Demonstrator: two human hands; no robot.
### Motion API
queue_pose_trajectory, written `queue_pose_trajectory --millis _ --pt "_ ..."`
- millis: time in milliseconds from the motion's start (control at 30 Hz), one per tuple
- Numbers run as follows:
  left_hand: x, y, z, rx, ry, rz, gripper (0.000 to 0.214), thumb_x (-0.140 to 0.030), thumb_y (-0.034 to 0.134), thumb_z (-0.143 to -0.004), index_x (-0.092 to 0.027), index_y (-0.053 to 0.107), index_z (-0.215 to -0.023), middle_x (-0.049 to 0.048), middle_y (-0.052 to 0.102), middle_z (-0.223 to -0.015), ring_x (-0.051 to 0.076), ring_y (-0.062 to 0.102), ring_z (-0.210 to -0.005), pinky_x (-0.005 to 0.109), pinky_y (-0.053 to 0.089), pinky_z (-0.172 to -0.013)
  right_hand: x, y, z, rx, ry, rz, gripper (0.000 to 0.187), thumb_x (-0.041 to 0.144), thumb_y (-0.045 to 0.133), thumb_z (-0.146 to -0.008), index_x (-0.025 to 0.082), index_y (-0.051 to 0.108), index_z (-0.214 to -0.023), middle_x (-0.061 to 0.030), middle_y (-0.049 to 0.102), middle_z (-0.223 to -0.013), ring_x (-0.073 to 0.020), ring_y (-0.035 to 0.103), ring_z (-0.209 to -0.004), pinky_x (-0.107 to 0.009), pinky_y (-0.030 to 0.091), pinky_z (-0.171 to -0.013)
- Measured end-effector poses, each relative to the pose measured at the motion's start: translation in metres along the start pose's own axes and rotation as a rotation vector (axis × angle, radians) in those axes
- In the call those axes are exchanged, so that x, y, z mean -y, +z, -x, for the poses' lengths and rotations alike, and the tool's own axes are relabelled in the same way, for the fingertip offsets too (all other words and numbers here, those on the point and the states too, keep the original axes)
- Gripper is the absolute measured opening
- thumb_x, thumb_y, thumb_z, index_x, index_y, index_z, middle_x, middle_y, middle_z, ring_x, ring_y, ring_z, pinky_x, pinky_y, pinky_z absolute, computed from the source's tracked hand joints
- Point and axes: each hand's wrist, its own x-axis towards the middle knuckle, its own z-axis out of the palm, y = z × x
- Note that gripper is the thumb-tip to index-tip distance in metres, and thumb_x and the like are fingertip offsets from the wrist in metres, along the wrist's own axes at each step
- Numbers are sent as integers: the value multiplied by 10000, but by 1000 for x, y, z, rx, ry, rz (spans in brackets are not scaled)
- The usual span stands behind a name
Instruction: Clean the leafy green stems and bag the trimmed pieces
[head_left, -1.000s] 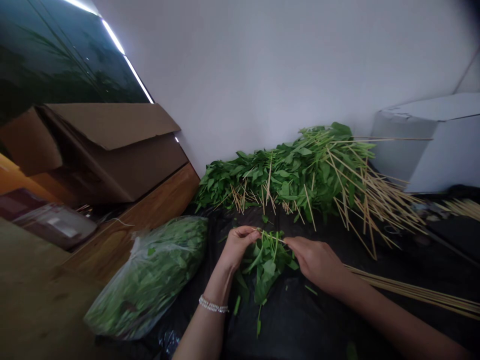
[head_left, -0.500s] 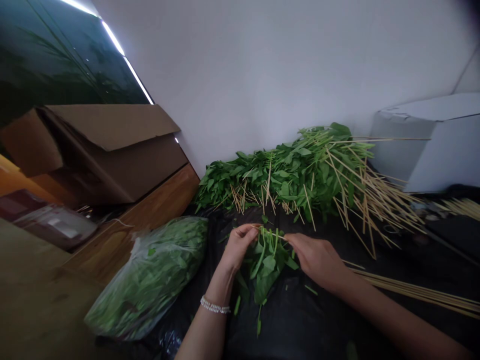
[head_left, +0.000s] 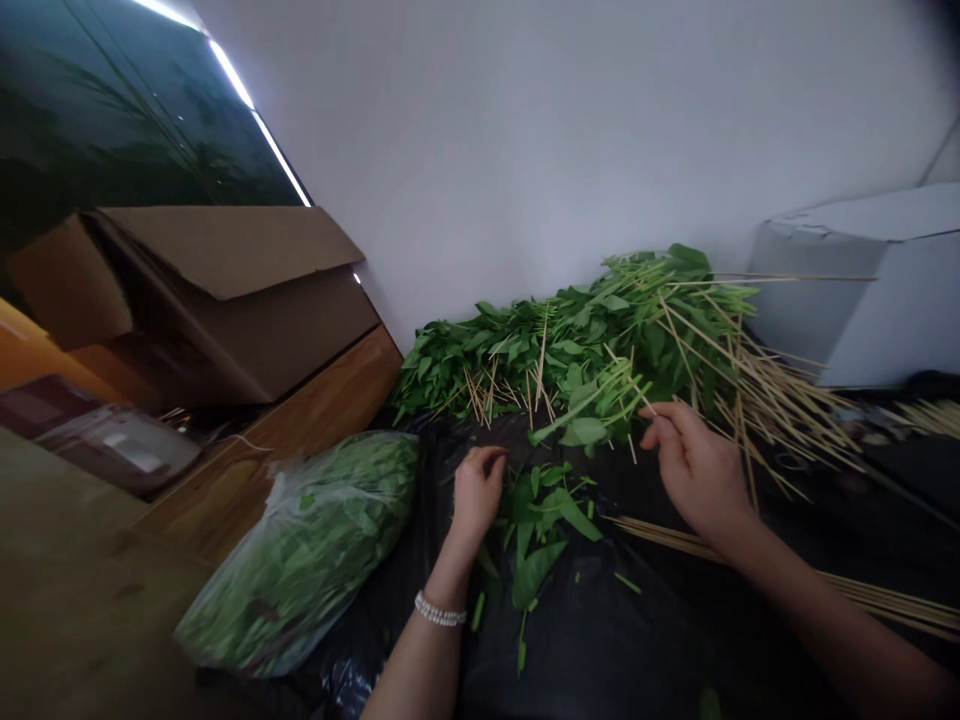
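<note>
Taking the middle of the view as the centre of a clock, the right hand [head_left: 697,465] is hanging between three and four o'clock. Its thumb and fingers are closed, and they are pinching one end of a thin stick [head_left: 648,406]. This stick is carrying a small bunch of green stems [head_left: 585,432], which is hanging just beside the fingertips, toward nine o'clock from them. Behind it, the big leafy heap [head_left: 517,345] is lying along the white wall [head_left: 525,150], and many stick ends are pointing out from it, so the border between bunch and heap is not quite clear.

The left hand [head_left: 478,490] is hovering at six o'clock, with its fingers bending toward the thumb; I cannot tell whether something is between them. A bracelet [head_left: 440,610] is circling its wrist. Just beside this hand, at five o'clock, loose leaves [head_left: 536,575] are lying on the black plastic sheet [head_left: 600,650].

Spare sticks [head_left: 877,600] are resting at four o'clock, partly passing behind the right forearm. A clear bag of leaves [head_left: 307,560] is lying between seven and eight o'clock, and a cardboard box [head_left: 262,330] is standing at nine.
</note>
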Motion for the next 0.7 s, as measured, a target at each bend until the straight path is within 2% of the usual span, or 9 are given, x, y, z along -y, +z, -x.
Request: queue_pose_trajectory --millis 67,167,267,333,467,533,633,700 --pt "6 -2 -2 -40 -61 -138 167 -227 555 -848 -168 709 -875 68 680 -848 180 613 -774 270 422 -703 -1 3 2 24 1 0 241 297 381 -948 200 587 -1028 -2 640 -712 -152 579 -572 -263 390 -574" --pt "10 1 -3 24 -146 -292 226 -357 567 -857 -176 696 -813 71 664 -817 189 605 -751 267 380 -644 -1 5 4 52 -6 -7 249 304 368 -955 201 582 -1028 1 631 -715 -155 587 -594 -274 405 -618" --pt "9 7 -1 77 -165 -338 244 -427 622 -807 -193 688 -777 65 663 -803 195 606 -755 258 347 -611 0 6 6 67 -13 -20 247 299 366 -954 203 579 -1034 1 628 -725 -158 595 -620 -279 415 -650" --pt "9 10 -1 95 -164 -297 176 -378 667 -764 -203 686 -759 53 670 -794 186 606 -749 249 342 -607 1 6 6 80 -19 -16 241 293 370 -952 205 579 -1035 3 626 -723 -158 595 -622 -278 415 -651" --pt "11 11 -3 116 -191 -110 43 -239 673 -716 -198 684 -709 20 666 -715 152 585 -663 237 354 -609 2 7 8 91 -25 -12 237 284 376 -947 202 580 -1034 3 626 -715 -157 594 -615 -275 411 -639" --pt "11 8 -5 54 -190 33 44 -223 670 -709 -183 673 -690 12 652 -674 143 571 -644 237 371 -622 2 8 8 86 -24 -11 237 278 376 -945 202 582 -1034 4 631 -715 -157 596 -615 -276 411 -641" --pt "9 1 -8 -80 -196 424 129 -289 688 -725 -168 648 -741 23 682 -728 127 576 -652 229 409 -640 3 8 9 90 -32 -19 235 272 379 -944 200 584 -1035 4 636 -714 -157 603 -626 -275 412 -646" --pt "6 -4 -9 -96 -262 744 235 -357 726 -713 -169 633 -819 35 714 -798 109 581 -620 220 425 -610 3 8 9 113 -41 -36 236 273 377 -947 198 584 -1033 6 632 -711 -153 601 -624 -270 410 -638"
